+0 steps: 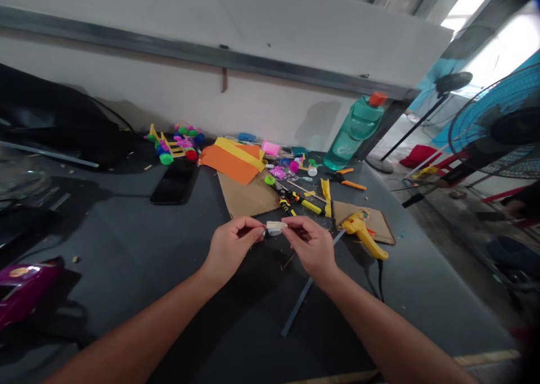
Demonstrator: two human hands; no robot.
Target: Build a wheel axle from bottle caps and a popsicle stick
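Near the middle of the dark table (139,271), my left hand (231,246) and my right hand (311,243) pinch the two ends of a small pale stick piece (276,225). A small white round part (274,232) shows just below the stick, between my fingertips. Right of my right hand lies a yellow glue gun (365,233) with its cord, partly on a piece of cardboard (383,224). Beyond my hands are yellow-and-black pliers (287,204) and a yellow-and-black cutter (310,204).
Orange paper (232,165) lies on cardboard (244,195) beside a black phone (175,181). Colourful small models (175,145) stand behind it. A teal bottle (352,134) and orange-handled pliers (352,184) are at the back right. A purple object (27,288) sits at the left.
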